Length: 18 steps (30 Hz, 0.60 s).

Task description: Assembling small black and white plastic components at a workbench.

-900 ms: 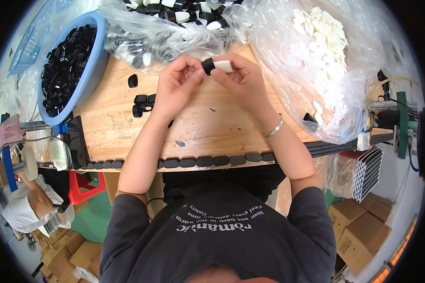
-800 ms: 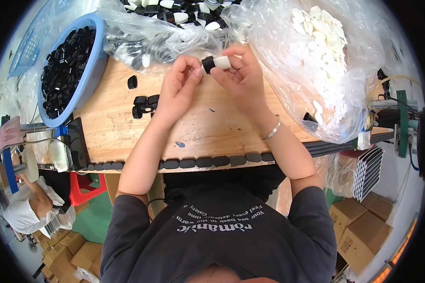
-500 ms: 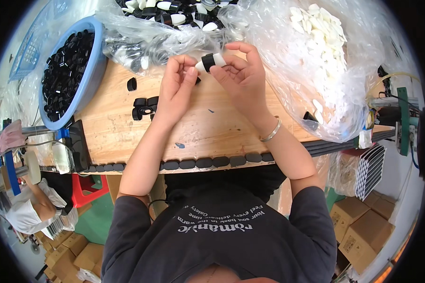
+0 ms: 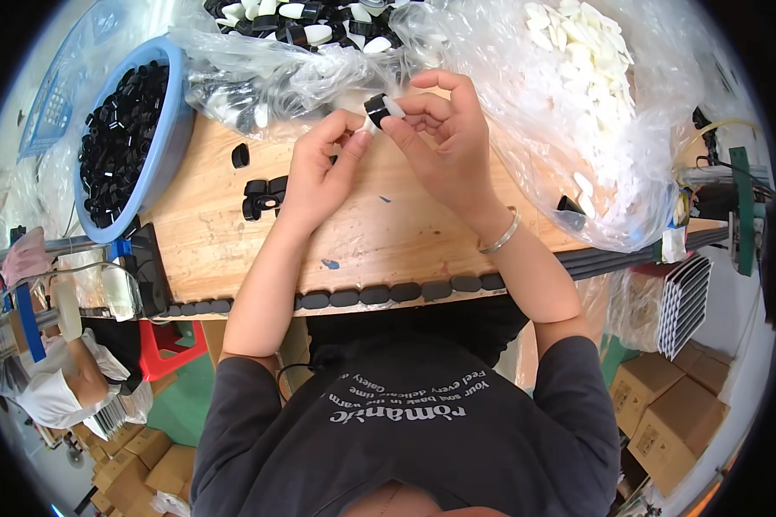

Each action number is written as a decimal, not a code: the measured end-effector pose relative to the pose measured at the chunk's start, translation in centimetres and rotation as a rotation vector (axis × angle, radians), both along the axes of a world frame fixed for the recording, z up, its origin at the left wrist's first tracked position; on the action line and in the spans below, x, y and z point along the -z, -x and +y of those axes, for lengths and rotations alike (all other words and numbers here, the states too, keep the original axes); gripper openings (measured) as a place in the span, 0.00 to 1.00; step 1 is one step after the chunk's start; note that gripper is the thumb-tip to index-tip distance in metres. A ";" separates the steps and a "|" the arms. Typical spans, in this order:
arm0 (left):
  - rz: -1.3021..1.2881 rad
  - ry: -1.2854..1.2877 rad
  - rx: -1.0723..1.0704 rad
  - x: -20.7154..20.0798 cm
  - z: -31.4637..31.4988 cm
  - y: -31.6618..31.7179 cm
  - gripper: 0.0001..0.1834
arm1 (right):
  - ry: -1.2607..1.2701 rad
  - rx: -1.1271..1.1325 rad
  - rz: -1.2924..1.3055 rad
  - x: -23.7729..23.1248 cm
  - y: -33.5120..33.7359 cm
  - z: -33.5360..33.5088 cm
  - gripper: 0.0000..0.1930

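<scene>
One black ring surrounds a white insert above the tabletop. We grip the ring in our right hand; our left hand pinches the insert's left end. Loose black rings lie left; farther left stands a blue basin.

Bright, fairly even light, seemingly from overhead, covers the wooden surface, leaving only faint, soft shadows below the right hand. At the surface's right side, white pieces nearly wash out; along its far edge, crumpled plastic throws scattered glare. At its left, black pieces merge darkly, with small glints. The surface's near edge bows; well beyond its ends, fisheye bending grows toward a black rim.
</scene>
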<state>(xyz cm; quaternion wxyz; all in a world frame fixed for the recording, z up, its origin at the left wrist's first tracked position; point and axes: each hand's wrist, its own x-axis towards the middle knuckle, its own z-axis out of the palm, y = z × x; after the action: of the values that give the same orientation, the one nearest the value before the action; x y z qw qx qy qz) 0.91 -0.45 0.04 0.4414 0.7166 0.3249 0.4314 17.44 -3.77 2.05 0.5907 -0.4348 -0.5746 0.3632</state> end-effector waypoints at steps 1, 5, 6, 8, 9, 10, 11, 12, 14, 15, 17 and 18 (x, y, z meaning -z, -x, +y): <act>-0.066 0.083 -0.007 -0.1 0.0 -0.1 0.02 | -0.036 0.015 -0.029 0.1 0.0 0.1 0.22; -0.209 0.165 -0.057 -0.6 -0.3 -0.5 0.04 | -0.234 0.098 -0.284 -0.2 -0.1 -0.1 0.21; -0.208 0.166 -0.055 -0.5 -0.3 -0.4 0.04 | -0.233 0.100 -0.283 -0.2 0.0 -0.1 0.21; -0.126 0.042 -0.015 -0.3 0.1 0.0 0.05 | -0.215 0.051 -0.218 0.0 0.3 -0.3 0.20; -0.125 0.043 -0.015 -0.1 0.3 0.2 0.05 | -0.214 0.052 -0.216 -0.1 0.4 -0.3 0.20; -0.086 -0.001 -0.017 0.0 0.5 0.5 0.05 | -0.224 0.045 -0.231 -0.3 0.4 -0.4 0.20; -0.048 -0.044 -0.019 0.1 0.6 0.8 0.05 | -0.234 0.039 -0.246 -0.5 0.4 -0.4 0.20; -0.047 -0.043 -0.015 -0.2 0.7 1.0 0.05 | -0.233 0.043 -0.245 -0.7 0.2 -0.4 0.20; 0.197 -0.269 -0.009 -1.1 1.1 1.1 0.06 | -0.226 0.025 -0.304 -0.8 -0.3 -0.3 0.21; 0.199 -0.268 -0.007 -1.2 1.1 1.2 0.06 | -0.225 0.027 -0.302 -0.7 -0.3 -0.3 0.21; 0.257 -0.326 0.008 -1.3 1.2 1.3 0.08 | -0.223 0.007 -0.317 -0.7 -0.2 -0.4 0.22; 0.258 -0.326 0.010 -1.3 1.2 1.2 0.08 | -0.223 0.009 -0.316 -0.6 -0.2 -0.3 0.22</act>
<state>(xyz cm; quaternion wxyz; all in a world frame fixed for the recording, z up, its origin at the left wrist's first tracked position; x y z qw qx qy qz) -0.32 0.75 1.36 0.2762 0.8295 0.3013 0.3806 17.64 -4.10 2.63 0.5392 -0.4208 -0.6949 0.2219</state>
